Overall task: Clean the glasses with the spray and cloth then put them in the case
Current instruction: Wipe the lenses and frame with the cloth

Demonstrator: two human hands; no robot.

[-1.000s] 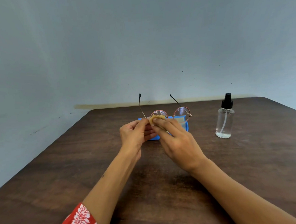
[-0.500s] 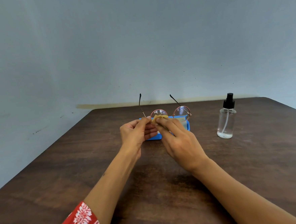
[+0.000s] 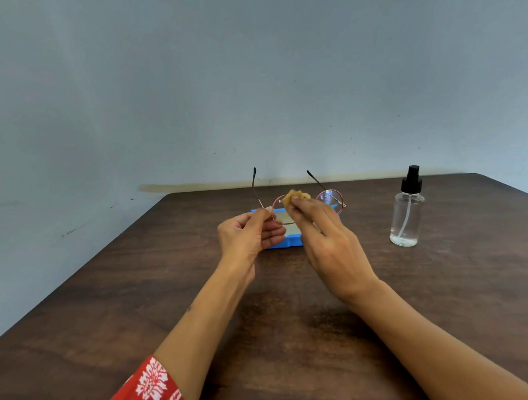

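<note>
**Glasses wiped above a dark wooden table**

Dark wood table (image 3: 108,320) meets a bare pale blue-grey wall (image 3: 247,76), a brownish stain running along the join. A person's left hand (image 3: 246,235) pinches the glasses (image 3: 330,199) at the frame's left corner, fingers closed round it, temples pointing away. The right hand (image 3: 331,242) holds a yellow cloth (image 3: 295,196) pressed between fingertips against the left lens. Both hands partly hide an open blue case (image 3: 286,240) lying on the table behind them. A clear spray bottle (image 3: 406,218) with a black cap stands upright, well to the right. A red floral sleeve (image 3: 142,399) shows at the bottom edge.
</note>
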